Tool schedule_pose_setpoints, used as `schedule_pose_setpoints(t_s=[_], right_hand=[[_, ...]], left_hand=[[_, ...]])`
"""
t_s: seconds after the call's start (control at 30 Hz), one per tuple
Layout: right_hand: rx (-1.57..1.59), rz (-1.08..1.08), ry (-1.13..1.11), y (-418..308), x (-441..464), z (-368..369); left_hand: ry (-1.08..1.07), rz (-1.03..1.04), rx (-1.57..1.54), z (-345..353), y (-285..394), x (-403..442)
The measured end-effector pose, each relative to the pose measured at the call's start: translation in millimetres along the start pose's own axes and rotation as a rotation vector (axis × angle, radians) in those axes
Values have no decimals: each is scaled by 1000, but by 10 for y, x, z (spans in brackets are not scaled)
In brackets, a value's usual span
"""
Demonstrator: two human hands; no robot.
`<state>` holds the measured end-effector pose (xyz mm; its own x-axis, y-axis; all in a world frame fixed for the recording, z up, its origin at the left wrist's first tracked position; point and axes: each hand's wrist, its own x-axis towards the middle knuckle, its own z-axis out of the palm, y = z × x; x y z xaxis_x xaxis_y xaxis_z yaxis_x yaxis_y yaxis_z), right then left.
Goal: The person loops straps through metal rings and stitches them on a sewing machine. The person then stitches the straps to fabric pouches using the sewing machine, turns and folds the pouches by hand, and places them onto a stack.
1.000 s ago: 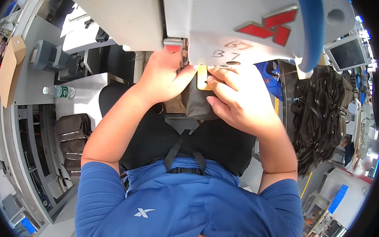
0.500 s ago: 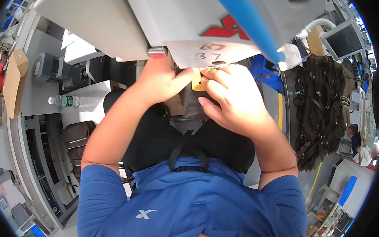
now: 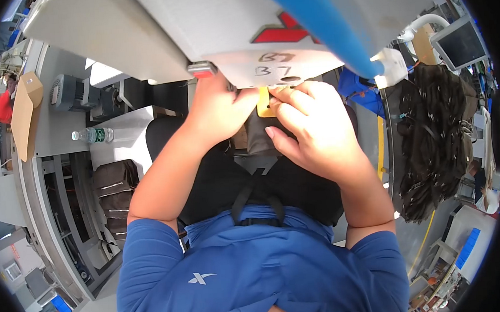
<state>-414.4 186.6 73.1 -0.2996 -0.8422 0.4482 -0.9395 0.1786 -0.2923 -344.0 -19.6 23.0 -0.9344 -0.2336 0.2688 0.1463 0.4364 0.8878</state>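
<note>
A large grey-white machine head (image 3: 196, 27) with a blue tube (image 3: 316, 26) fills the top of the view. Just under its lower edge, my left hand (image 3: 218, 109) reaches in, its thumb toward a yellow plate (image 3: 265, 103); its other fingers are hidden by the machine. My right hand (image 3: 311, 121) is at the right side of that plate, index and middle fingers bent against it, thumb lower down. Dark grey fabric (image 3: 258, 137) hangs below the plate between both hands. What either hand's fingertips grip is hidden.
On the left, a water bottle (image 3: 92, 135) lies on a grey surface above folded dark pieces (image 3: 116, 193). A heap of dark fabric pieces (image 3: 432, 139) is on the right, below a monitor (image 3: 459, 43). A person in red (image 3: 2, 106) is at the far left.
The camera view has turned, so the machine head sits further left and tilted. Both hands stay beside the yellow plate, with only slight shifts of the fingers.
</note>
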Motion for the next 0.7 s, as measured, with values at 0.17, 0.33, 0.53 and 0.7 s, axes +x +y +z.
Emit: schedule_pose_setpoints(t_s=[0.17, 0.33, 0.53, 0.7], right_hand=[[27, 18, 6, -2, -12, -1], [18, 19, 7, 0, -17, -8], [-7, 54, -9, -35, -19, -26], [-37, 62, 3, -71, 17, -3]], left_hand=[[-202, -56, 96, -373, 119, -44], [-348, -69, 491, -627, 346, -64], [-68, 312, 510, -416, 198, -164], [-95, 382, 443, -224, 113, -198]])
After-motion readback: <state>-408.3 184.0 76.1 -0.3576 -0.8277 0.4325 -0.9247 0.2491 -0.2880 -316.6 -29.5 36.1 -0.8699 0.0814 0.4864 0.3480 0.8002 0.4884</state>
